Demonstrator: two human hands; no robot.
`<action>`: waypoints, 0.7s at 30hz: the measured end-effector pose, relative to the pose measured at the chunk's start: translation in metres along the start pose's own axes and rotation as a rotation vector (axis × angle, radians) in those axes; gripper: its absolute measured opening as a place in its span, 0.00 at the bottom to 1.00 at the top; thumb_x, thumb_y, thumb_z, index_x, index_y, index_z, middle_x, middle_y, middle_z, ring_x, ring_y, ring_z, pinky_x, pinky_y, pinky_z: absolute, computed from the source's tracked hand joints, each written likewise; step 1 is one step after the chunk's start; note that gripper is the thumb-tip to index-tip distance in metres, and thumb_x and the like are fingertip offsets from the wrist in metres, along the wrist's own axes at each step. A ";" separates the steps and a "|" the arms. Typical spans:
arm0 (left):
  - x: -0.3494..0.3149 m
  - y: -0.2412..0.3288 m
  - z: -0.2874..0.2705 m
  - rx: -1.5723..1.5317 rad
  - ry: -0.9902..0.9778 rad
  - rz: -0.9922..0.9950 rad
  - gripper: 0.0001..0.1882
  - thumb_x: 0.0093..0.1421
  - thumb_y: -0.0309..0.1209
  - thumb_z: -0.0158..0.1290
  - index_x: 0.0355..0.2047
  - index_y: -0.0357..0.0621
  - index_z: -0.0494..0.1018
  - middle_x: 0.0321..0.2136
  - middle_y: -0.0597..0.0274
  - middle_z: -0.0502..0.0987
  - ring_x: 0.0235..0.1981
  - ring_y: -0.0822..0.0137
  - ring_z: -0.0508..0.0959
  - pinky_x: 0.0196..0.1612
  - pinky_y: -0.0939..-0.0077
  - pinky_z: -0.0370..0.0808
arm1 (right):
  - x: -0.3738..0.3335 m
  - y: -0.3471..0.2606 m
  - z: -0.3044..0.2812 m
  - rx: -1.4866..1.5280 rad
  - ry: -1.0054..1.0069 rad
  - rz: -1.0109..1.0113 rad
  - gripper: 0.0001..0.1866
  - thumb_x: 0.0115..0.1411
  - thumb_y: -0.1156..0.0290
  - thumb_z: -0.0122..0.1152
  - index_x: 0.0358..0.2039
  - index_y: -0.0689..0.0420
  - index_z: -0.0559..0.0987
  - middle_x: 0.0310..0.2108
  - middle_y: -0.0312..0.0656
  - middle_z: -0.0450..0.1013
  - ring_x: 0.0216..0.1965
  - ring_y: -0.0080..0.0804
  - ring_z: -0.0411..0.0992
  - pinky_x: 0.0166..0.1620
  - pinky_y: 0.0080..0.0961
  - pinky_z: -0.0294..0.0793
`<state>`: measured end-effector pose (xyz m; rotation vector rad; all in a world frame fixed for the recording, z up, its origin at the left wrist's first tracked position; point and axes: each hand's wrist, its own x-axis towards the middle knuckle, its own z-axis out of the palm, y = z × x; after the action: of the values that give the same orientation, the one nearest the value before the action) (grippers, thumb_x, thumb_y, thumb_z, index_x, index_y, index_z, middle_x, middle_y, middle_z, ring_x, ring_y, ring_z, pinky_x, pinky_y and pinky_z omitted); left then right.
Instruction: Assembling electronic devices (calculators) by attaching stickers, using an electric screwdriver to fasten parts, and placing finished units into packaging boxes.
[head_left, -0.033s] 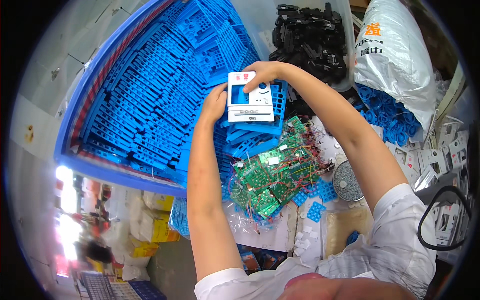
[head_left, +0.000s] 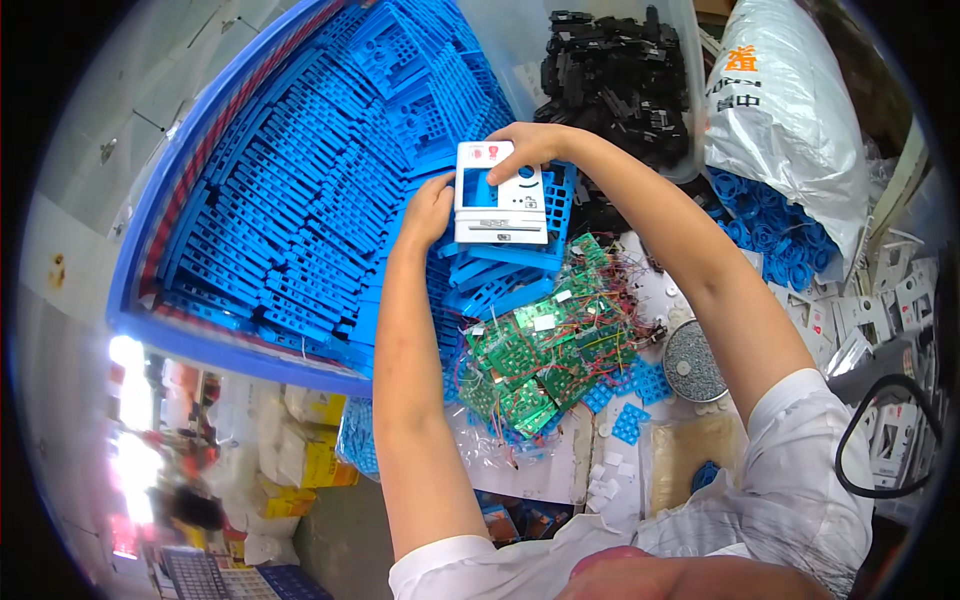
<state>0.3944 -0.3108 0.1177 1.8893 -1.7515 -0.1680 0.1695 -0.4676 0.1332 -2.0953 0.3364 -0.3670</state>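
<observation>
A white plastic casing (head_left: 500, 222) with a rectangular window, a round hole and small printed marks is held up over the blue parts. My right hand (head_left: 532, 148) grips its upper right side, thumb on the face beside the window and the other fingers mostly hidden. At its left edge my left hand (head_left: 430, 208) is closed against the casing, some fingertips out of sight behind it. Blue plastic grid frames (head_left: 505, 285) lie just below and behind the casing; one shows past its right edge.
A large blue bin (head_left: 240, 368) at left holds many blue frames. Behind stands a clear tub (head_left: 697, 60) of black parts (head_left: 620, 85). Wired green circuit boards (head_left: 520, 350) lie in front, near a round tin of screws (head_left: 693, 365). A white sack (head_left: 780, 110) spills blue rings (head_left: 775, 235) at right.
</observation>
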 end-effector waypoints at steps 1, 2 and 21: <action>-0.001 -0.004 0.006 0.031 0.026 -0.001 0.24 0.65 0.33 0.46 0.58 0.36 0.76 0.59 0.41 0.75 0.63 0.49 0.73 0.68 0.60 0.65 | -0.016 -0.002 -0.004 0.074 0.019 0.036 0.39 0.46 0.51 0.81 0.55 0.59 0.80 0.37 0.39 0.82 0.30 0.27 0.80 0.28 0.25 0.75; -0.006 -0.009 0.011 0.063 0.051 -0.002 0.24 0.66 0.34 0.46 0.58 0.37 0.76 0.60 0.42 0.75 0.63 0.49 0.73 0.68 0.61 0.66 | -0.023 -0.001 -0.007 0.070 0.016 0.054 0.38 0.47 0.52 0.81 0.54 0.60 0.80 0.38 0.40 0.82 0.31 0.27 0.81 0.28 0.22 0.76; -0.300 0.205 0.082 -1.558 -0.096 -0.347 0.44 0.58 0.24 0.63 0.71 0.35 0.54 0.60 0.48 0.72 0.58 0.55 0.77 0.61 0.57 0.75 | -0.301 -0.122 0.093 -0.612 0.808 -0.576 0.29 0.52 0.52 0.75 0.49 0.57 0.82 0.44 0.40 0.79 0.43 0.41 0.76 0.46 0.32 0.78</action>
<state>0.1343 -0.0497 0.0639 0.9011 -0.7134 -1.3024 -0.0589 -0.2191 0.1523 -2.5269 0.3223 -1.6436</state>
